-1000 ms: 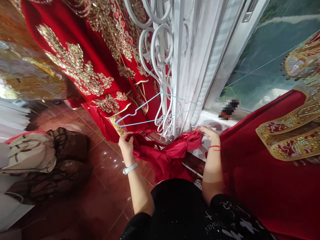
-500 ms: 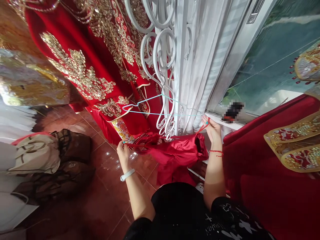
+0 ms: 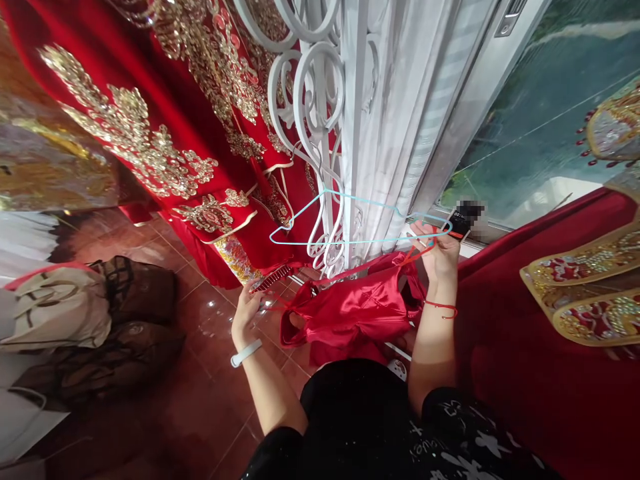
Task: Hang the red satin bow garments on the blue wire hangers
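Observation:
A red satin dress (image 3: 355,303) hangs between my hands in front of my body. My left hand (image 3: 246,310) is closed on its thin red strap at the left, below the hanger's left end. Up at the right, my right hand (image 3: 443,257) pinches the other red strap (image 3: 414,253), which lies at the right end of a light blue hanger (image 3: 345,243). I cannot make out whether that strap is looped over the hanger. The hanger hangs by its hook from white scrolled metalwork (image 3: 320,87).
Red garments with gold beading (image 3: 165,157) hang at the left. Bags (image 3: 60,307) stand on the red tiled floor (image 3: 205,373). At the right are a window (image 3: 540,113), a phone (image 3: 461,223) on the ledge and red cloth with gold-trimmed pieces (image 3: 595,317).
The hanger has swung round to the right, its right end now at my right hand. My right hand has shifted right, and the dress bodice is spread wider. My left hand has barely moved.

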### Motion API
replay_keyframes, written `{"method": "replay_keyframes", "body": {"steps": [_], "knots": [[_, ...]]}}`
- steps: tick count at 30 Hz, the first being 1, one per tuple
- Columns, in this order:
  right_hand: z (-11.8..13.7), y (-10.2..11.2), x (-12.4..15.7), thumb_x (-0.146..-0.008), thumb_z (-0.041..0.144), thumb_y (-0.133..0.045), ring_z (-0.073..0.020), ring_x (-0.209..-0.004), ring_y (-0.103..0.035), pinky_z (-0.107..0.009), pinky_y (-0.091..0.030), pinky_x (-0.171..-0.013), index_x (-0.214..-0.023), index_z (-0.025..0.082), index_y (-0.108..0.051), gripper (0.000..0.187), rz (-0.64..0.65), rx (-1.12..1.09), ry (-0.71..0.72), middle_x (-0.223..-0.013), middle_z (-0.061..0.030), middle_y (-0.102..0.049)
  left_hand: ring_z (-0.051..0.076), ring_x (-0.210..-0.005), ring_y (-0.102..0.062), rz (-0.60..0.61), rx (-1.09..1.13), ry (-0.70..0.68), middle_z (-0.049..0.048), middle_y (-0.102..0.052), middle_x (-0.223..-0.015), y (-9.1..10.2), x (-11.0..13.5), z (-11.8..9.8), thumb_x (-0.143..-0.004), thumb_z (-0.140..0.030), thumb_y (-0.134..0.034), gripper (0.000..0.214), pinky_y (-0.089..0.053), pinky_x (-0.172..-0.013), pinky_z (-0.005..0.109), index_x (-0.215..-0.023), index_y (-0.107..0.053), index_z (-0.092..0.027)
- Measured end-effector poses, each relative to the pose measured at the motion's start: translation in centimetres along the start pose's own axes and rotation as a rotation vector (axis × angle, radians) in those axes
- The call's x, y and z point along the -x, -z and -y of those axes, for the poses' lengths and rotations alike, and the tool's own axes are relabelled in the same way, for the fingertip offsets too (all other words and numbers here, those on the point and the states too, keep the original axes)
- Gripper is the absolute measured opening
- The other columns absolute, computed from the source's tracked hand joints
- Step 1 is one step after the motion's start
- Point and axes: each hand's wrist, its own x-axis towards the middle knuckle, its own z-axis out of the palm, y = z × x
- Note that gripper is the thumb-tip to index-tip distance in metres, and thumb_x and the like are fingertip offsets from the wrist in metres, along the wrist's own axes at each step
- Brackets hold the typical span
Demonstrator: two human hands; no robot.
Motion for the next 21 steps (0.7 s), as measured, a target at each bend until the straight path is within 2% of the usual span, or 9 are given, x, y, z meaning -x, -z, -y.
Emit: {"method": "replay_keyframes", "body": {"steps": [4, 7, 9, 11, 14, 17, 19, 21], "knots": [[0.1, -0.1, -0.1, -0.059, 0.043, -0.1, -0.028, -0.117, -0.076, -0.051, -0.055, -0.115, -0.084, 0.025, -0.077, 0.038, -0.117, -0.027, 0.029, -0.104, -0.0078, -0.083, 0.016, -0.058, -0.062, 0.016, 0.007, 0.017, -0.0001, -0.072, -0.072, 0.3, 0.9, -0.7, -0.062, -0.03, -0.072, 0.063, -0.047, -0.055, 0.026, -0.124, -0.061, -0.019], [0.4, -0.3, 0.1, -0.062, 0.044, -0.099, -0.0279, -0.118, -0.076, -0.052, -0.054, -0.117, -0.085, 0.031, -0.08, 0.033, -0.097, -0.027, 0.037, -0.102, -0.0042, -0.083, 0.017, -0.063, -0.066, 0.006, 0.035, 0.02, 0.0012, -0.075, -0.077, 0.7, 1.4, -1.0, -0.063, -0.031, -0.072, 0.063, -0.049, -0.058, 0.026, -0.123, -0.06, -0.019], [0.6, -1.0, 0.6, -0.063, 0.044, -0.099, -0.0284, -0.12, -0.075, -0.052, -0.053, -0.118, -0.086, 0.034, -0.08, 0.031, -0.058, -0.013, 0.043, -0.103, -0.0019, -0.084, 0.016, -0.064, -0.066, 0.014, 0.038, 0.012, 0.0022, -0.076, -0.081, 0.8, 1.4, -1.2, -0.063, -0.031, -0.073, 0.061, -0.049, -0.059, 0.026, -0.122, -0.059, -0.02], [0.4, -2.4, 1.2, -0.065, 0.044, -0.098, -0.0297, -0.119, -0.076, -0.053, -0.055, -0.117, -0.088, 0.031, -0.081, 0.032, 0.007, 0.047, 0.016, -0.103, -0.0018, -0.084, 0.016, -0.062, -0.064, 0.034, 0.033, 0.005, 0.0024, -0.076, -0.08, 0.9, 1.3, -1.4, -0.064, -0.033, -0.073, 0.058, -0.048, -0.059, 0.026, -0.118, -0.058, -0.02], [-0.5, -5.7, 2.3, -0.067, 0.043, -0.096, -0.0318, -0.118, -0.076, -0.052, -0.06, -0.111, -0.088, 0.027, -0.081, 0.031, 0.175, 0.171, -0.097, -0.101, -0.0031, -0.084, 0.015, -0.059, -0.061, 0.035, 0.019, -0.013, 0.0012, -0.074, -0.078, 0.7, 1.1, -1.5, -0.064, -0.033, -0.072, 0.051, -0.048, -0.057, 0.027, -0.112, -0.057, -0.022], [-1.3, -8.3, 3.0, -0.065, 0.04, -0.097, -0.0317, -0.121, -0.075, -0.048, -0.063, -0.107, -0.082, 0.029, -0.08, 0.027, 0.329, 0.185, -0.221, -0.1, -0.0019, -0.084, 0.015, -0.058, -0.06, 0.0, 0.021, -0.027, -0.0003, -0.071, -0.076, 0.6, 1.4, -1.2, -0.063, -0.033, -0.071, 0.047, -0.047, -0.056, 0.028, -0.107, -0.058, -0.023], [-1.4, -8.7, 3.3, -0.063, 0.039, -0.099, -0.0331, -0.119, -0.076, -0.049, -0.064, -0.105, -0.081, 0.028, -0.08, 0.029, 0.377, 0.142, -0.28, -0.1, -0.0028, -0.084, 0.016, -0.058, -0.06, -0.017, 0.028, -0.017, -0.0013, -0.07, -0.075, 1.0, 1.8, -0.8, -0.063, -0.034, -0.071, 0.044, -0.047, -0.054, 0.027, -0.104, -0.059, -0.023], [-1.0, -8.0, 3.4, -0.062, 0.042, -0.1, -0.0341, -0.111, -0.079, -0.051, -0.065, -0.102, -0.085, 0.025, -0.081, 0.034, 0.362, 0.099, -0.293, -0.101, -0.0049, -0.084, 0.015, -0.057, -0.06, -0.047, 0.03, -0.008, -0.0024, -0.067, -0.072, 1.6, 2.2, -0.3, -0.063, -0.035, -0.071, 0.041, -0.047, -0.053, 0.026, -0.101, -0.06, -0.022]]}}
